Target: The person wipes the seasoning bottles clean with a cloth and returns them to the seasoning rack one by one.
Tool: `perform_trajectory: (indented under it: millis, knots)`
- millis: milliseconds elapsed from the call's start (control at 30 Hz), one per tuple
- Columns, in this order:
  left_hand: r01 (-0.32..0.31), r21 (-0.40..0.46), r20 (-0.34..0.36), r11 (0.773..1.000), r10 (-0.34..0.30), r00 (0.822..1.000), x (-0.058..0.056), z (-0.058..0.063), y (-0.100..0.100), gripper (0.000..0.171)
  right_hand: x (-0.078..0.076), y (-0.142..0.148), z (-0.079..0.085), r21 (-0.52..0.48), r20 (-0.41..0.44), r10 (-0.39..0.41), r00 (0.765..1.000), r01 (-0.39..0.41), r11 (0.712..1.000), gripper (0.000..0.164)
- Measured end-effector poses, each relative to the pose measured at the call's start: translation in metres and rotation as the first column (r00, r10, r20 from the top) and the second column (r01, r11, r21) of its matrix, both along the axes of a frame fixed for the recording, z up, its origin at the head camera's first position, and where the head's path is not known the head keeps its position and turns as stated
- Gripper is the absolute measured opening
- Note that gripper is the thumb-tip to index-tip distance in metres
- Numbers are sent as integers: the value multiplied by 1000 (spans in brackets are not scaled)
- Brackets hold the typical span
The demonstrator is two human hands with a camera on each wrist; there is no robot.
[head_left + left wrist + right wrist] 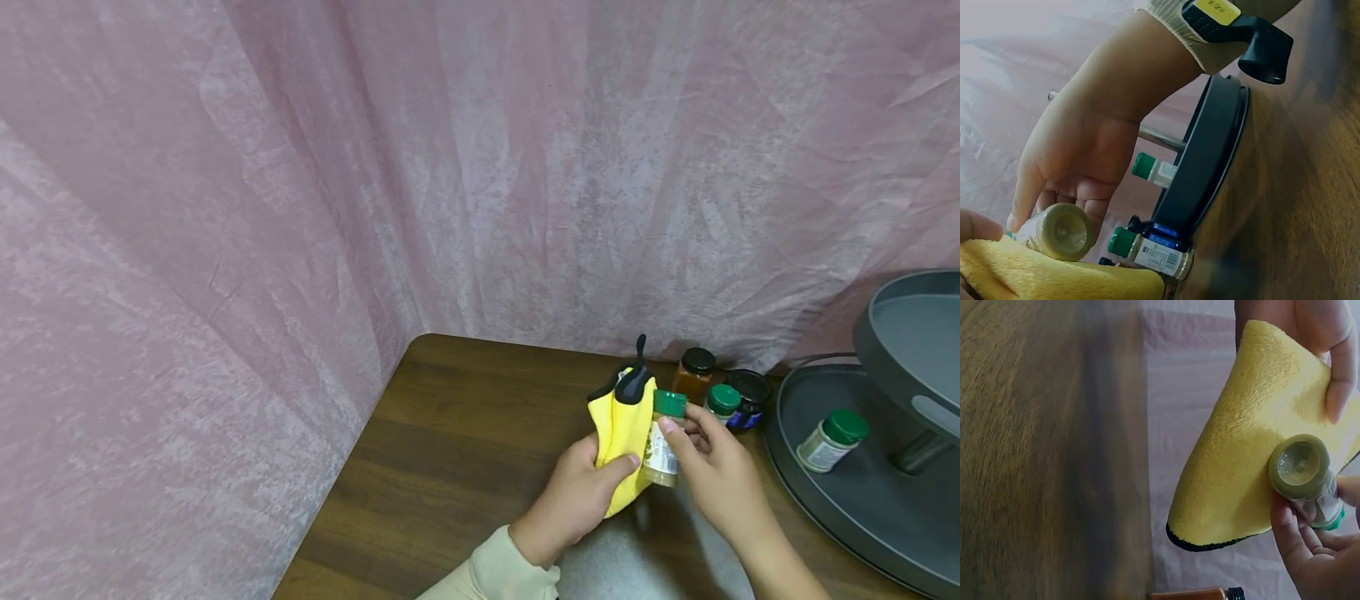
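Note:
My left hand (576,492) grips a folded yellow cloth (621,433) with black edging and a black hanging loop, thumb on top. In my right hand (716,471) is a spice jar (661,446) with a green cap and a white label, held between thumb and fingers just above the table. The cloth lies against the jar's side. From the right wrist view, the jar's clear base (1299,464) faces the camera, with the yellow cloth (1254,444) behind it. Pale powder seems to fill the jar.
Behind the right hand stand a black-capped jar of reddish-brown contents (694,375), another green-capped jar (723,401) and a dark jar (748,398). At right, a grey two-tier turntable (795,500) holds a green-capped jar (832,440) on its lower tier. A pink curtain (487,167) hangs behind the wooden table (450,425).

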State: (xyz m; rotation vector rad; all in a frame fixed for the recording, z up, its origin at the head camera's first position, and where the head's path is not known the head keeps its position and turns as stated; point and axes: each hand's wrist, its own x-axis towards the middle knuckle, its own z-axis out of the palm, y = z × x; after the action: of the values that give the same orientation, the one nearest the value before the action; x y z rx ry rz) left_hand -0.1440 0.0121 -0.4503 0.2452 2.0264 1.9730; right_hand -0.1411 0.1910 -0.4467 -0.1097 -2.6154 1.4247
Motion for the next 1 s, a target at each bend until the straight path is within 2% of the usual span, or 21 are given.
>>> perform_trajectory:
  millis: [167,233,433,600,733,1000]
  knots:
    - [26,-107,-116,994,-38,993,0,-1,1,24,0,1,0,-13,34,3,999,-2,1000,65]
    - [31,-120,-131,992,-47,990,1,-2,1,24,0,0,-1,-13,47,15,999,-15,1000,64]
    - [19,-100,-98,995,-29,995,0,-3,1,27,4,-13,-2,-6,15,69,998,-69,998,59]
    - [-13,-36,-95,999,9,995,-4,-5,2,31,9,-23,-3,27,-45,123,991,-121,992,63]
    - [-34,-16,-103,999,32,994,-6,-5,1,35,12,-27,-1,46,-47,157,986,-155,987,67]
    - [-8,-24,-84,1000,5,996,-5,-4,0,32,11,-25,-3,-33,-58,169,984,-171,985,71]
